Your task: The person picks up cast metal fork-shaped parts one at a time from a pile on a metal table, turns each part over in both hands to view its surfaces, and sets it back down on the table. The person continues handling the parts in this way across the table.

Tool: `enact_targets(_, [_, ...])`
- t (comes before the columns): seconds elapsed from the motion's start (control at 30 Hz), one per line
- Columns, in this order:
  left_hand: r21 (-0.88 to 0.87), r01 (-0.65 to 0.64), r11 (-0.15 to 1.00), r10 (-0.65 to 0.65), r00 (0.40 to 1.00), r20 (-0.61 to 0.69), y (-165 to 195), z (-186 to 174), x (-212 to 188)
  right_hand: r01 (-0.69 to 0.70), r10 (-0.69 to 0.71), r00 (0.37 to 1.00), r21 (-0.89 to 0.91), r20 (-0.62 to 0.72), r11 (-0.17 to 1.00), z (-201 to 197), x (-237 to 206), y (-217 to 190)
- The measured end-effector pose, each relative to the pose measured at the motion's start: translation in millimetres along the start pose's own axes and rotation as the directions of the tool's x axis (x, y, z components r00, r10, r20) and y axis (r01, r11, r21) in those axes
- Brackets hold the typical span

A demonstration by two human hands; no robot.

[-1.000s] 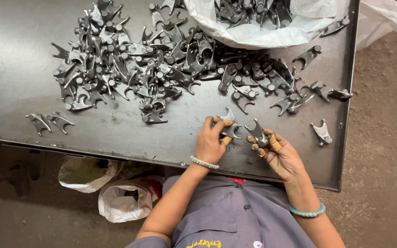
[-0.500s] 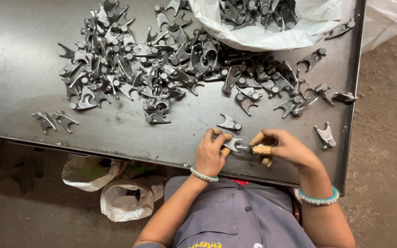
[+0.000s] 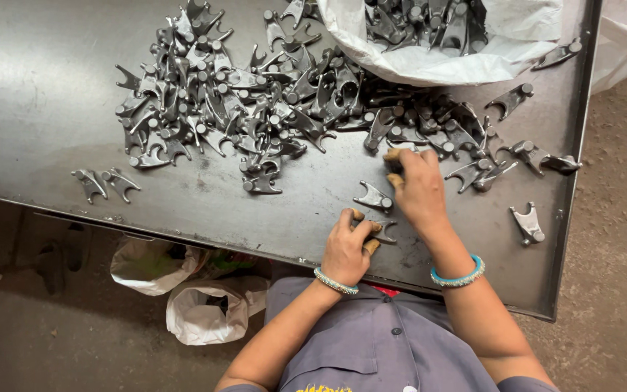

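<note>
Our right hand (image 3: 419, 190) has left the forked metal part (image 3: 380, 231) and reached up to the pile (image 3: 255, 109), fingers curling on a piece there. Our left hand (image 3: 347, 247) pinches that part near the tabletop (image 3: 38, 109) edge; a loose pinch could drop it off.

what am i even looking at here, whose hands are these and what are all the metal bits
This is a single view from a camera worn on a person's head, looking down at their own two bare hands. They work at a dark metal table. A pile of forked metal parts lies on it, with more in a white sack. The left hand rests on one forked part near the table's front edge. The right hand reaches to the pile's edge; another part lies between the hands.
</note>
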State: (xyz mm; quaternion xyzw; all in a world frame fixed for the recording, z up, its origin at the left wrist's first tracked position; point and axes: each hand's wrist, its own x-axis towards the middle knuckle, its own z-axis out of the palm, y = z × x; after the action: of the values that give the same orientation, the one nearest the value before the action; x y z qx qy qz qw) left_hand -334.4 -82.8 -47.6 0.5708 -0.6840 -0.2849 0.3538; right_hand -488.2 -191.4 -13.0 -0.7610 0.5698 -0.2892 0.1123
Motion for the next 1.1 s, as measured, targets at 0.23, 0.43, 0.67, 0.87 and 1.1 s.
enact_targets(0.23, [0.008, -0.007, 1.000, 0.007, 1.000, -0.002, -1, 3, 6, -0.446, 0.391, 0.880, 0.186, 0.269, 0.876, -34, -55, 8])
enact_targets(0.43, [-0.001, -0.005, 1.000, 0.005, 1.000, 0.007, 2, 12, 18, -0.124, 0.118, 0.984, 0.038, 0.130, 0.992, -44, -86, 10])
enact_targets(0.67, [-0.170, 0.268, 0.948, -0.252, 0.961, 0.113, -3, 8, 22, -0.197, 0.180, 0.972, 0.110, 0.151, 0.974, -29, -94, 34])
enact_targets(0.87, [-0.265, 0.041, 0.963, -0.051, 0.998, -0.029, -1, 7, 15, -0.405, 0.303, 0.893, 0.888, 0.333, 0.219, -30, -120, 68])
enact_targets(1.1, [-0.696, 0.344, 0.631, -0.141, 0.932, 0.333, 0, 12, 16, -0.384, 0.263, 0.842, 0.866, 0.470, -0.319, -22, -136, 79])
